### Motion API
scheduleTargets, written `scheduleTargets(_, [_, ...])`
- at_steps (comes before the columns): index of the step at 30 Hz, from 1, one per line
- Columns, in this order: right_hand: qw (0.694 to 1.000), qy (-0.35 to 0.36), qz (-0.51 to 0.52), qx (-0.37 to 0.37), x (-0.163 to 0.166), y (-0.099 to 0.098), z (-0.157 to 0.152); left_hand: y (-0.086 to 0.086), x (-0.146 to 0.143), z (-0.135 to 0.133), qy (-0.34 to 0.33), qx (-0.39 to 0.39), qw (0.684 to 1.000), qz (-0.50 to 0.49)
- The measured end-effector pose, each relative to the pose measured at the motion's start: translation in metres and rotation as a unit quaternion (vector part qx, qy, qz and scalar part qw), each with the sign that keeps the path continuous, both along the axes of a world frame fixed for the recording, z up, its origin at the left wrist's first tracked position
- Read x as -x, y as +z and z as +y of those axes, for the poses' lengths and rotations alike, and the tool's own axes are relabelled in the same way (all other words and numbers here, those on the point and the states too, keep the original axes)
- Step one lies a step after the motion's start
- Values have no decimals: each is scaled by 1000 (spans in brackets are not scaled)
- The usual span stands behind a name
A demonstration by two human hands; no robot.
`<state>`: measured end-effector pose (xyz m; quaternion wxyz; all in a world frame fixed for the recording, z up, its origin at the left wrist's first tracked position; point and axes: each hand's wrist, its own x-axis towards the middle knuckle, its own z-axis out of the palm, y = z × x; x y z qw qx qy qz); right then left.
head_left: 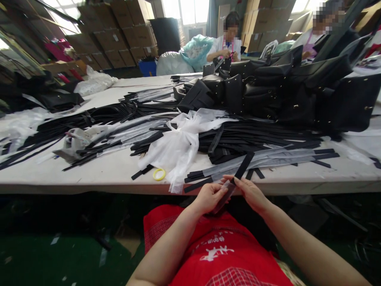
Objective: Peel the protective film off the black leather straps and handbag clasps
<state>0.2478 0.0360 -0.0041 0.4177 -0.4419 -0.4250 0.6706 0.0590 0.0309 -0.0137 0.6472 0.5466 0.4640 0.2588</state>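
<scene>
Both my hands hold one black strap (pixel 243 166) in a thin clear sleeve, just below the table's front edge. My left hand (pixel 210 197) grips the lower end, fingers curled round it. My right hand (pixel 250 192) pinches the strap a little higher, and the strap's upper end sticks up over the table edge. A big heap of black straps (pixel 256 137) lies on the table right behind my hands, with sleeved straps (pixel 268 159) spread at its near side.
The white table (pixel 98 174) carries crumpled white plastic (pixel 178 147), a yellow ring (pixel 159 174), more strap bundles at left and a row of black bags (pixel 268 91) at the back right. Two people work at the far side. Cardboard boxes are stacked behind.
</scene>
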Motion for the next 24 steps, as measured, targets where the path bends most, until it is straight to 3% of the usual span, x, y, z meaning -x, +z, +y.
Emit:
scheduleTargets(2, [1000, 5, -3, -3, 2, 0, -2, 3, 1, 0, 0, 0, 1000, 5])
scheduleTargets(6, [998, -58, -23, -13, -9, -1, 6, 4, 5, -2, -1, 41, 999, 5])
scheduleTargets(9, [998, -53, -34, 4, -10, -2, 6, 5, 5, -4, 7, 42, 999, 0])
scheduleTargets(15, [996, 7, 64, 66, 5, -3, -5, 1, 1, -3, 17, 35, 999, -33])
scheduleTargets(19, [991, -28, 103, 83, 8, -1, -5, -2, -1, -2, 26, 67, 995, -64])
scheduleTargets(24, [983, -139, 114, 41, -4, 12, 6, 7, 4, -9, -82, 58, 994, -43])
